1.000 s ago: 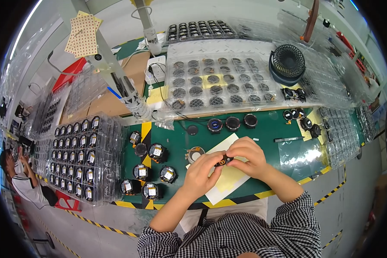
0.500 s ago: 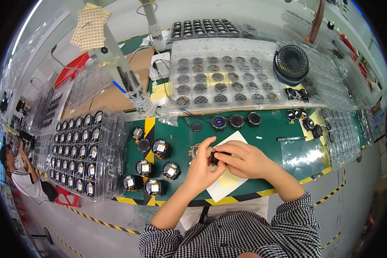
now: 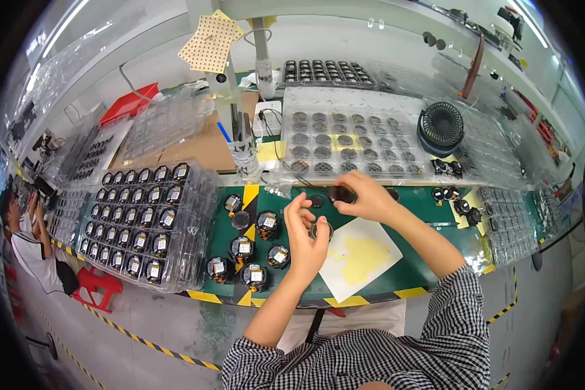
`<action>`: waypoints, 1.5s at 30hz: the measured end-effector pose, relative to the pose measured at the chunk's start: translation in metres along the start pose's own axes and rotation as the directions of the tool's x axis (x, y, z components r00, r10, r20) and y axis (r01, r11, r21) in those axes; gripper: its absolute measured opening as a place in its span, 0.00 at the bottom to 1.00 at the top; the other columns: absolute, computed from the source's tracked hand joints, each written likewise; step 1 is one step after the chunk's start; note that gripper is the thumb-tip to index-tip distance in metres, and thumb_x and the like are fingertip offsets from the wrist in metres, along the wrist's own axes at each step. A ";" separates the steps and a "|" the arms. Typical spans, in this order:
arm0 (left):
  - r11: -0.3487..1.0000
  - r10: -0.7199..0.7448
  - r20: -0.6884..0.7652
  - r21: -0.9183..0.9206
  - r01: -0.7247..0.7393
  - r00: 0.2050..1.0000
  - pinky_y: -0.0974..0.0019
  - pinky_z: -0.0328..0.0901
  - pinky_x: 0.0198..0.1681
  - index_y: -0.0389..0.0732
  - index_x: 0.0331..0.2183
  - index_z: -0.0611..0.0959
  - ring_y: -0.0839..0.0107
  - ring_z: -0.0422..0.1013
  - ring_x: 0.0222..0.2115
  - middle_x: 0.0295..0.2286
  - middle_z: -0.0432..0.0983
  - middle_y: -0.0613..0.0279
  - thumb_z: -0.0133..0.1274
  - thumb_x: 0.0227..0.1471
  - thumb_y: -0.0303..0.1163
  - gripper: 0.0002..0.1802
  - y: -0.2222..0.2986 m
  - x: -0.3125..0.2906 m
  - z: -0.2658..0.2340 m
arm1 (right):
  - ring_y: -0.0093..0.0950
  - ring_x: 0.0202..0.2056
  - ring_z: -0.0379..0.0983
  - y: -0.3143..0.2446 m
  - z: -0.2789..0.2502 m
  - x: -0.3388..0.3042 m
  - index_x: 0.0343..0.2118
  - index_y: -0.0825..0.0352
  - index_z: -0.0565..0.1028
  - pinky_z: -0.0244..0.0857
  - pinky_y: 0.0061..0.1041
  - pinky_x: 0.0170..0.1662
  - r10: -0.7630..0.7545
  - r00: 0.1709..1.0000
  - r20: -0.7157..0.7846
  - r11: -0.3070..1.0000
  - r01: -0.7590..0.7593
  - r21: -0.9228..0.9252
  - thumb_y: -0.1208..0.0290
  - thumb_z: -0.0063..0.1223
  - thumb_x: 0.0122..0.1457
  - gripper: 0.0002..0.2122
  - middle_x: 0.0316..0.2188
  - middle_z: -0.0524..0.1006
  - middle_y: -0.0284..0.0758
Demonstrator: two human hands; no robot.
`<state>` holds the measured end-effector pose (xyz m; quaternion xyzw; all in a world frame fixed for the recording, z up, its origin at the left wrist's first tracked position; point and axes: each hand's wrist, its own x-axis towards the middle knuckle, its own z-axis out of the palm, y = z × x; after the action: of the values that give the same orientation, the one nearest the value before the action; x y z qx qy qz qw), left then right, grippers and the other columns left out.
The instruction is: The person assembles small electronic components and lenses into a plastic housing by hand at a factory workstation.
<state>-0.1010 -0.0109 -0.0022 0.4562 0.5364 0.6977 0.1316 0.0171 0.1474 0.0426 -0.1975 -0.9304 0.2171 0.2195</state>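
My left hand, above the green bench, is closed round a small round part with a pale rim; my fingers cover some of it. Farther off, my right hand grips a dark round module from above, thumb on its near side. Whether the module is off the bench I cannot tell. Between the hands lies a small black disc. Another dark round part shows behind my right wrist. Below the hands lies a white sheet with a yellow patch on it.
Several black cylindrical modules stand left of my left hand. A clear tray of modules sits beyond them. At the back are a clear tray of round parts, a fan and a pen holder. A person sits far left.
My hands were together over the white sheet with a small dark part between them. They have parted, and my right hand has reached away to a dark round module. The whole view has shifted.
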 end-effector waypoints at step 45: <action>0.824 -0.005 0.219 0.553 -0.120 0.976 0.53 0.64 0.47 0.31 0.52 0.68 0.51 0.64 0.46 0.46 0.61 0.46 0.66 0.41 0.27 0.37 0.050 -0.035 -0.016 | 0.25 0.35 0.78 0.006 0.011 -0.091 0.49 0.65 0.71 0.72 0.21 0.35 0.420 0.870 0.260 0.198 -0.367 0.909 0.70 0.51 0.63 0.13 0.37 0.78 0.32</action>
<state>-0.0787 -0.0637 0.0235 0.5620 0.6871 0.4598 0.0264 0.0887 0.1063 0.0015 -0.2670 -0.5386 0.7589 0.2503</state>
